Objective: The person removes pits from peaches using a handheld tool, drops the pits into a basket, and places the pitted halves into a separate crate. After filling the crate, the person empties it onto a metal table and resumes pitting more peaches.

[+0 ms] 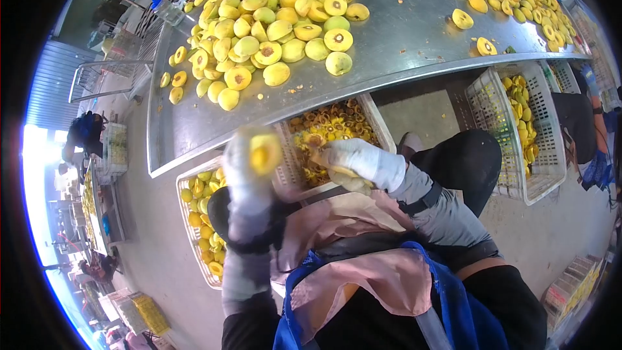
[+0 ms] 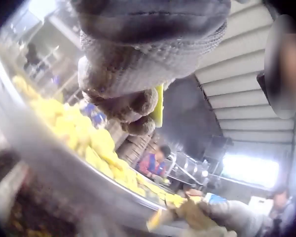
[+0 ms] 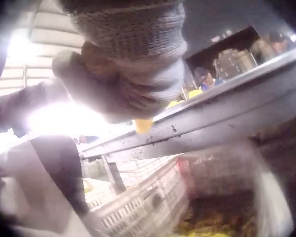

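My gloved left hand, blurred, holds a yellow peach half beside the table's front edge. In the left wrist view its fingers curl by the peach half's thin yellow edge. My gloved right hand is over a crate of scraps. Its fingers are curled round a small brown-and-yellow fruit piece; I cannot tell whether a tool is also in the grip. In the right wrist view a yellow tip sticks out below those fingers. Brown-centred rings and yellow scraps fill the crate.
A heap of halved peaches lies on the metal table, with another heap at the far right. A crate of peach halves stands by my left knee. White crates with yellow pieces stand at the right.
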### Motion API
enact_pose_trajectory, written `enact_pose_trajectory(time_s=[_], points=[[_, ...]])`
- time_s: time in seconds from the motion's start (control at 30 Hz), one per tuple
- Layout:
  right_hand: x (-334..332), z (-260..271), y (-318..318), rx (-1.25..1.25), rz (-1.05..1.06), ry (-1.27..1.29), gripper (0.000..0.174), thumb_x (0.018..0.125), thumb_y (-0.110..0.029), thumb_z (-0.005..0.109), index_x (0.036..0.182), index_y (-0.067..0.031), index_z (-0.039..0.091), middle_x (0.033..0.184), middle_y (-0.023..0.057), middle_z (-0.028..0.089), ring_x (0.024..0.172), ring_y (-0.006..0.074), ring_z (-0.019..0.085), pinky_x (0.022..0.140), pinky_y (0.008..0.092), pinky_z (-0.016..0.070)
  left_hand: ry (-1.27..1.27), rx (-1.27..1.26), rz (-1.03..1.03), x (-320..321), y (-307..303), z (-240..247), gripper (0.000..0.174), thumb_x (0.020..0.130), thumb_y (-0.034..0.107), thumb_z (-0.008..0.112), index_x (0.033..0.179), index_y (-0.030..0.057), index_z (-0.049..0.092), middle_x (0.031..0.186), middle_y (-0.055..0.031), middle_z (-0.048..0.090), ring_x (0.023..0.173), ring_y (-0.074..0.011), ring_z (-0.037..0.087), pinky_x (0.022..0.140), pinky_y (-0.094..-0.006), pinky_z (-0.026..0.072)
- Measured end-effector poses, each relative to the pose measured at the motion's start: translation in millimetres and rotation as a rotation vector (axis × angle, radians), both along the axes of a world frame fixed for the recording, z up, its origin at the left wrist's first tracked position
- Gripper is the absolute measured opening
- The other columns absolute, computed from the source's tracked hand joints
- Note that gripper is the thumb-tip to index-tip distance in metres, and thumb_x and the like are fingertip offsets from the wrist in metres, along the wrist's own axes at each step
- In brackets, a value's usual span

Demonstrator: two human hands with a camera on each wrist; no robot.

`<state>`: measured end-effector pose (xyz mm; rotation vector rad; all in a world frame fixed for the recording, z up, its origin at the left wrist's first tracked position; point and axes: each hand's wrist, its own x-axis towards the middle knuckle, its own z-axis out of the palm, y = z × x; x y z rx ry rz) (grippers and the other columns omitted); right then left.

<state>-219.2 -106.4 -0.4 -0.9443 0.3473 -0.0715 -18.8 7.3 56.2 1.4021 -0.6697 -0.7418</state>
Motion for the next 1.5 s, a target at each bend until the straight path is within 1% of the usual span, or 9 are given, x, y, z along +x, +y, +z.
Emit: enact_pose_trajectory(time_s=[0.1, 0.2, 0.3, 0.47, 0.7, 0.83, 1.0, 1.37, 1.5], points=[[16, -65, 20, -1.159, -0.338, -0.013, 0.044, 0.103, -0.040, 0.050, 0.134, -0.0094, 0.057, 0.090, 0.0171, 0.071, 0.077, 0.0360, 0.069, 0.069, 0.0422, 0.0545, -0.679, 0.180, 0.163, 47, 60, 20, 0.040, 0.099, 0.040, 0.058, 0.099, 0.0013, 0.068, 0.078, -0.0030, 0.065, 0.071, -0.0139, 0.063, 0.065, -0.0265, 0.0510], [9, -6, 21, -1.110, -0.013, 0.465, 0.045, 0.101, -0.040, 0.051, 0.132, -0.0087, 0.057, 0.106, 0.0227, 0.069, 0.096, 0.0441, 0.066, 0.083, 0.0506, 0.0526, -0.594, 0.635, 0.183, 147, 139, 16, 0.023, 0.094, 0.022, 0.065, 0.103, 0.0017, 0.069, 0.097, -0.0109, 0.069, 0.086, -0.0242, 0.065, 0.076, -0.0338, 0.0530], [8, 0, 21, -1.120, -0.017, 0.402, 0.042, 0.100, -0.039, 0.048, 0.126, -0.0077, 0.059, 0.101, 0.0246, 0.070, 0.095, 0.0428, 0.067, 0.082, 0.0531, 0.0512, -1.228, 1.205, 0.042, 173, 150, 21, 0.025, 0.089, 0.018, 0.068, 0.109, 0.0038, 0.069, 0.103, -0.0116, 0.068, 0.093, -0.0276, 0.065, 0.082, -0.0364, 0.0519], [12, 5, 13, -1.182, -0.100, 0.384, 0.035, 0.100, -0.037, 0.050, 0.115, -0.0068, 0.061, 0.094, 0.0232, 0.069, 0.088, 0.0435, 0.067, 0.077, 0.0527, 0.0521, -1.066, 0.454, -0.014, 136, -7, 16, 0.033, 0.086, 0.024, 0.072, 0.116, 0.0083, 0.069, 0.110, -0.0110, 0.068, 0.102, -0.0261, 0.067, 0.088, -0.0340, 0.0514], [11, 3, 1, -1.096, -0.234, 0.319, 0.036, 0.101, -0.037, 0.052, 0.114, -0.0046, 0.060, 0.092, 0.0241, 0.068, 0.087, 0.0441, 0.066, 0.074, 0.0519, 0.0523, -1.395, 0.775, -0.265, 83, -169, -58, 0.048, 0.085, 0.037, 0.072, 0.129, 0.0215, 0.064, 0.117, -0.0205, 0.063, 0.110, -0.0385, 0.062, 0.093, -0.0447, 0.0508], [16, -4, 4, -1.040, -0.409, 0.228, 0.034, 0.102, -0.032, 0.055, 0.120, -0.0034, 0.059, 0.091, 0.0242, 0.068, 0.084, 0.0439, 0.067, 0.072, 0.0487, 0.0528, -1.527, 0.440, -0.256, 108, -160, -81, 0.049, 0.088, 0.035, 0.071, 0.133, 0.0190, 0.061, 0.109, -0.0178, 0.065, 0.099, -0.0362, 0.065, 0.081, -0.0449, 0.0555], [16, 18, -2, -0.934, -0.533, 0.189, 0.031, 0.101, -0.026, 0.058, 0.121, -0.0020, 0.057, 0.087, 0.0233, 0.067, 0.080, 0.0432, 0.067, 0.068, 0.0454, 0.0520, 0.228, 0.109, -0.197, 74, -113, -31, 0.042, 0.103, 0.039, 0.050, 0.123, 0.0038, 0.059, 0.111, -0.0077, 0.068, 0.085, -0.0177, 0.069, 0.060, -0.0281, 0.0547], [31, 38, 19, -1.081, -0.525, 0.319, 0.030, 0.100, -0.027, 0.059, 0.118, -0.0031, 0.055, 0.083, 0.0239, 0.067, 0.079, 0.0452, 0.066, 0.064, 0.0527, 0.0509, 0.471, -0.033, -0.043, -29, -54, 0, 0.046, 0.104, 0.045, 0.044, 0.124, 0.0074, 0.060, 0.105, -0.0039, 0.063, 0.095, -0.0148, 0.059, 0.085, -0.0274, 0.0486], [32, 33, 24, -1.096, -0.558, 0.300, 0.026, 0.100, -0.026, 0.059, 0.116, -0.0054, 0.056, 0.079, 0.0232, 0.066, 0.076, 0.0446, 0.066, 0.063, 0.0522, 0.0514, 0.010, -0.120, -0.043, -32, -52, -17, 0.044, 0.108, 0.037, 0.036, 0.124, 0.0040, 0.059, 0.108, -0.0060, 0.061, 0.098, -0.0141, 0.056, 0.087, -0.0271, 0.0464]])
